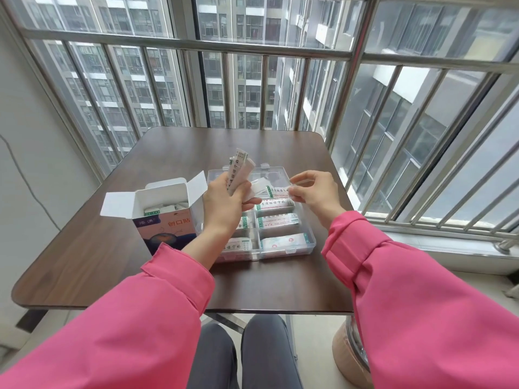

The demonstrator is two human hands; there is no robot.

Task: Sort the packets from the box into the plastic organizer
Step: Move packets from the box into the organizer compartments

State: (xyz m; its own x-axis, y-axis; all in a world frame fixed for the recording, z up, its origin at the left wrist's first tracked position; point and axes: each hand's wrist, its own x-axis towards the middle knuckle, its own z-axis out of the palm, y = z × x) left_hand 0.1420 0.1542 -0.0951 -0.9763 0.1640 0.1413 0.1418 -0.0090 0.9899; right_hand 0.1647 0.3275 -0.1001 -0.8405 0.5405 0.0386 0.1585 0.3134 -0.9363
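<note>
An open cardboard box point(165, 217) with white flaps stands on the table, with packets showing inside. To its right lies the clear plastic organizer point(306, 244), with white packets in several compartments. My left hand point(224, 200) grips a fanned bunch of packets point(238, 171) upright over the organizer's left side. My right hand point(314, 192) pinches the right end of a single packet point(278, 190), held flat over a far compartment. The left hand's fingers touch that packet's other end.
The dark wooden table point(112, 248) stands against a barred window point(252, 80). A brown round object point(348, 357) stands on the floor at the lower right. My knees point(247, 357) show under the table's near edge.
</note>
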